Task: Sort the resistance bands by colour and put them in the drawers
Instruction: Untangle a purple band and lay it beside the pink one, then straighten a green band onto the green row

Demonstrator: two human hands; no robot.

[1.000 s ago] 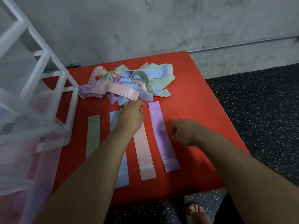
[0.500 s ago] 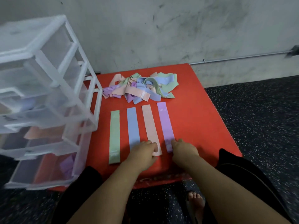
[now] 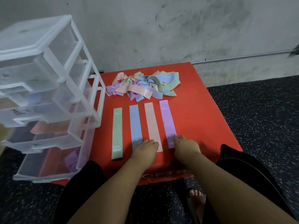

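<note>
While I watch through the head camera, four flat bands lie side by side on the red padded block [image 3: 202,120], running from near its front edge toward the middle. From left to right they are a pale green fabric band [image 3: 117,133], a light blue fabric band [image 3: 135,123], a peach-pink fabric band [image 3: 152,125] and a lilac fabric band [image 3: 167,120]. They lie close together, but I see red between them.

My operator's left hand [image 3: 145,151] sits knuckles-up over the near end of the light blue band, its fingertips reaching the edge of the peach-pink one. The right hand [image 3: 186,147] covers the near end of the lilac band with its fingers curled down. The fingertips of both hands are hidden beneath the knuckles, so I cannot tell whether either one pinches its band or only rests on it.

Toward the far edge of the block lies a tangled heap of bands [image 3: 142,85] in the same four colours, just beyond the far ends of the laid-out strips.

At the left edge stands a translucent white plastic drawer unit [image 3: 68,65] with four drawers pulled out in steps. Something peach [image 3: 48,127] shows in the third drawer down and a lilac piece [image 3: 72,160] in the bottom one.

Around the block is dark speckled flooring [image 3: 258,126], and a bare foot [image 3: 196,198] shows below the front edge.
</note>
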